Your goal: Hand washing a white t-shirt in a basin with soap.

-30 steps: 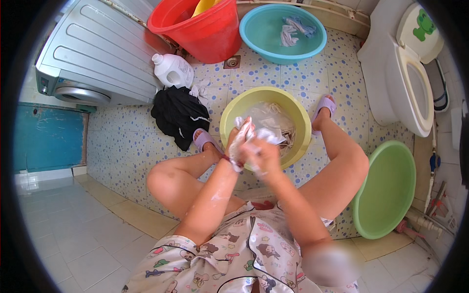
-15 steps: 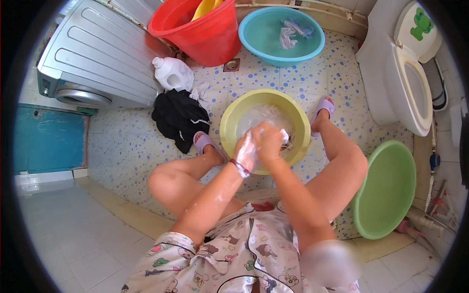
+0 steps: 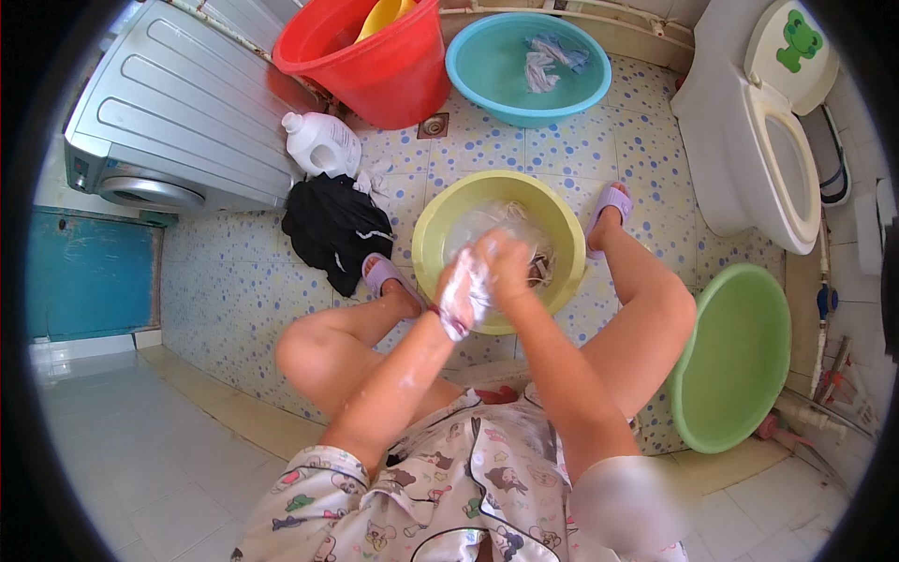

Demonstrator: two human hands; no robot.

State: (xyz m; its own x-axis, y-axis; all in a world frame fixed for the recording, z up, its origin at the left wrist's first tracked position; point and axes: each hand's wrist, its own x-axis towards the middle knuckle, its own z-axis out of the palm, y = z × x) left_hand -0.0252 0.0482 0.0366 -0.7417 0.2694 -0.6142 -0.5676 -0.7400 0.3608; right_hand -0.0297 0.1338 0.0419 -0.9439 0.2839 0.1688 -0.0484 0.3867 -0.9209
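Observation:
My two hands are pressed together over the near part of a yellow basin (image 3: 433, 211) on the floor between my feet. A wet white cloth (image 3: 476, 278), soapy-looking, lies bunched between them and over the back of my left hand (image 3: 453, 298), down to the wrist. The fingers of that hand are mostly covered. My right hand (image 3: 506, 268) is closed against the cloth, a little blurred. Cloudy water (image 3: 478, 225) fills the basin's bottom, with thin pale cords (image 3: 513, 212) and a small dark brownish item (image 3: 538, 267) at its right side.
Black clothing (image 3: 332, 225) lies by my left foot, near a white detergent jug (image 3: 323, 142) and a washing machine (image 3: 178, 103). Behind stand a red bucket (image 3: 389, 84) and a blue basin (image 3: 529, 112) holding cloths. At right are a green basin (image 3: 735, 361) and a toilet (image 3: 787, 178).
My hands have shifted slightly against each other. The white bit that stuck out right of my right hand no longer shows there; more white now covers the left hand. The whole view has shifted slightly.

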